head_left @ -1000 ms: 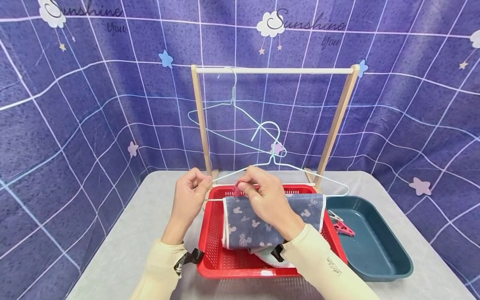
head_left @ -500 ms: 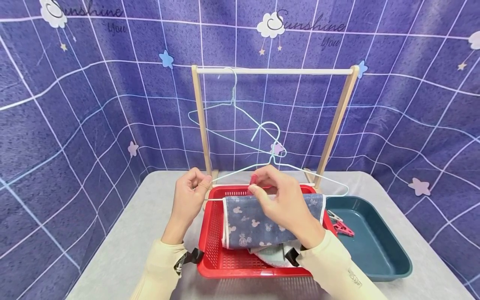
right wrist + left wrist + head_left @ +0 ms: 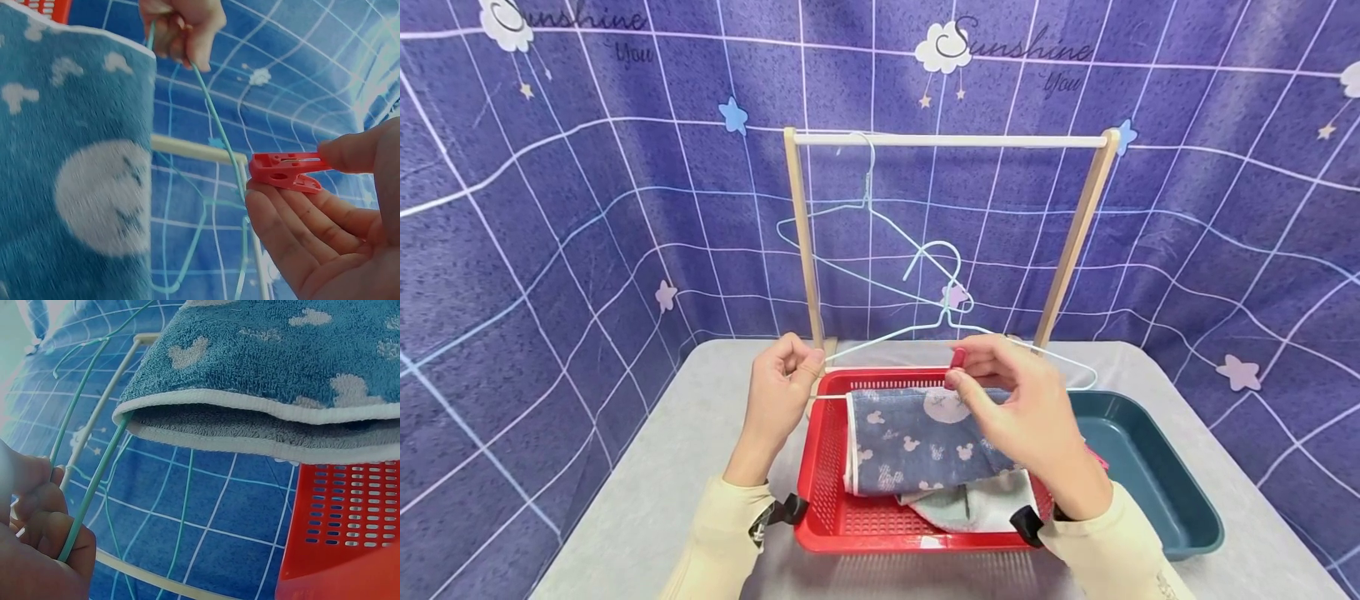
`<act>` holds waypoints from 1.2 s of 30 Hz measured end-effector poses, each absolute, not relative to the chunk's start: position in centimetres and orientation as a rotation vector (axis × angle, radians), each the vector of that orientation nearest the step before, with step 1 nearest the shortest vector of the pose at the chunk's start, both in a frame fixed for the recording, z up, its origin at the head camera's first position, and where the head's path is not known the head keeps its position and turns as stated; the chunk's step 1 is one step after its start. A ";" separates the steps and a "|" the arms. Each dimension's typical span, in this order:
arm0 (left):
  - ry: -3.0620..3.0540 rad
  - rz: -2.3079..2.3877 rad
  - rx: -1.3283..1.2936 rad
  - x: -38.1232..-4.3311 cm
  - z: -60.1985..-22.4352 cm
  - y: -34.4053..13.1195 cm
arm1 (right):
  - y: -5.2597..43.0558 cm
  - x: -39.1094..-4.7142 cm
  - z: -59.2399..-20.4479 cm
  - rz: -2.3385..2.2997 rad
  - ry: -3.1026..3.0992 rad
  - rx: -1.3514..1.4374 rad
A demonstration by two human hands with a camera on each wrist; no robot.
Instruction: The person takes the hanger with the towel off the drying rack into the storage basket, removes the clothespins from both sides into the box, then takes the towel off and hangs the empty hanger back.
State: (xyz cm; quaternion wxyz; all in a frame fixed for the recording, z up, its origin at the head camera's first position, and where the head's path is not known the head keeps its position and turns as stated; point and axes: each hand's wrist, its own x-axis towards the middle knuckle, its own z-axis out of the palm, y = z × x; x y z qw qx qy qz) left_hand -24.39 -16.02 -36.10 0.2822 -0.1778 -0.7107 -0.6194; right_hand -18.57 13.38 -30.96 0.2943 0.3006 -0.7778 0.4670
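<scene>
My left hand [image 3: 781, 396] grips the left corner of a pale green wire hanger [image 3: 948, 317]. Over the hanger's lower bar hangs a folded blue towel [image 3: 910, 454] with white mouse-head shapes and white edging. In the left wrist view, the bar runs from my fingers into the towel's fold [image 3: 262, 415]. Between thumb and fingers my right hand [image 3: 1026, 408] holds a red clothespin [image 3: 287, 165], above the towel's top edge toward its right side. The right wrist view shows the clothespin beside a round white patch on the towel, apart from it. My right hand hides the towel's right end.
Under the towel stands a red basket [image 3: 842, 546] with a pale cloth [image 3: 951, 508] inside. A teal tub [image 3: 1180, 483] stands to the right, with a bit of pink clothespin [image 3: 1097, 457] showing. Behind, a second hanger [image 3: 868, 204] hangs on a wooden rack [image 3: 955, 141].
My right hand has moved right along the towel's top edge with the red clothespin, uncovering the round white patch. The left hand has kept its grip on the hanger in the same place.
</scene>
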 end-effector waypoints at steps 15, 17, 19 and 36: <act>-1.898 -1.672 -0.480 -24.6 -36.2 -15.7 | 20.4 -17.4 -31.9 1.124 -2.118 0.463; -1.895 -1.673 -0.479 -24.5 -36.1 -15.6 | 21.2 -17.4 -32.2 1.127 -2.109 0.439; -1.895 -1.671 -0.477 -24.5 -36.1 -15.7 | 21.9 -17.4 -32.3 1.113 -2.100 0.413; -1.893 -1.682 -0.478 -24.4 -36.1 -15.7 | 26.0 -17.5 -33.4 1.073 -2.058 0.086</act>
